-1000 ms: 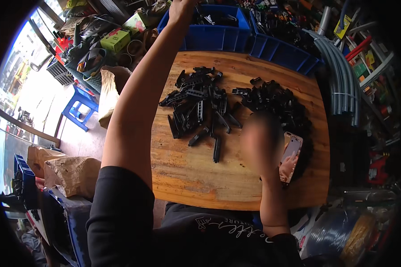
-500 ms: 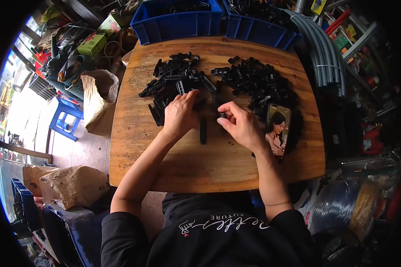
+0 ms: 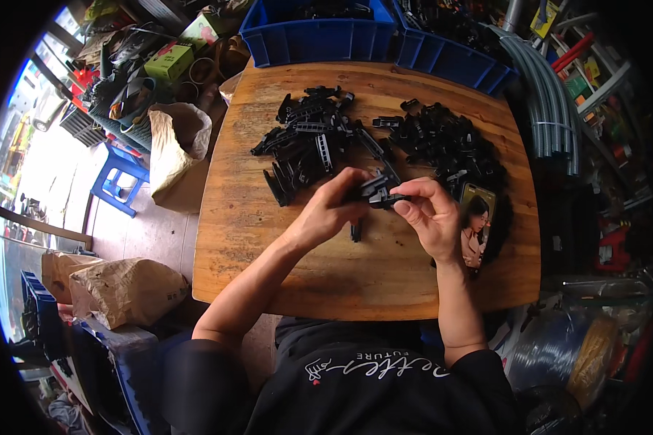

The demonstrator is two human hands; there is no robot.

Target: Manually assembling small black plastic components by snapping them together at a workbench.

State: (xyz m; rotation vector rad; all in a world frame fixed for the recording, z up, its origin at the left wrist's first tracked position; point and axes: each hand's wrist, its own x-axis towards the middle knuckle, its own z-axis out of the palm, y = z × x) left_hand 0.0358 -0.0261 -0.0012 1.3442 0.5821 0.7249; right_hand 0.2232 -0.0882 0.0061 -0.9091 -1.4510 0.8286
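Above the middle of the wooden table [image 3: 268, 279], my left hand [image 3: 323, 214] is closed round a black plastic part [image 3: 374, 187]. Thumb and fingers of my right hand [image 3: 438, 223] pinch a small black plastic piece [image 3: 389, 200] against that part; the two touch, but whether they are joined I cannot tell. Beyond my left hand lies a pile of long black plastic strips [image 3: 306, 127]. A second pile of small black pieces [image 3: 450, 139] spreads beyond my right hand. Under the hands, one narrow black strip [image 3: 355, 231] shows on the wood.
A phone [image 3: 477, 230] with a lit screen leans by the right pile. Two blue bins [image 3: 319, 42] holding black parts stand at the table's far edge. Grey hoses [image 3: 551, 109] hang at the right; a blue stool [image 3: 120, 177] and paper bags [image 3: 127, 290] stand left.
My hands, apart half a second ago, have come together. The black part now shows in my left hand, and my right hand's small piece touches it. The whole view has shifted slightly.
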